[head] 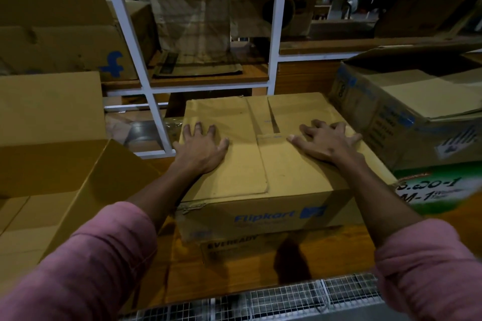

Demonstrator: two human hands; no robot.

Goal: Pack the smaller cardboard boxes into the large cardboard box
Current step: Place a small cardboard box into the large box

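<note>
pink sleeves (86,263) lowest in frame, both arms out: left hand (200,148) and right hand (328,143) spread flat on the closed flipkart box (260,164), mid-frame on the table (234,276).

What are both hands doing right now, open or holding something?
Left hand: open, fingers spread, flat on top of the Flipkart box.
Right hand: open, fingers spread, flat on the same box top.

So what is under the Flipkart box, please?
A flatter box printed EVEREADY lies under the Flipkart box, on the wooden table. Only its front edge shows; the rest is covered. Both hands, left and right, press flat on top.
</note>
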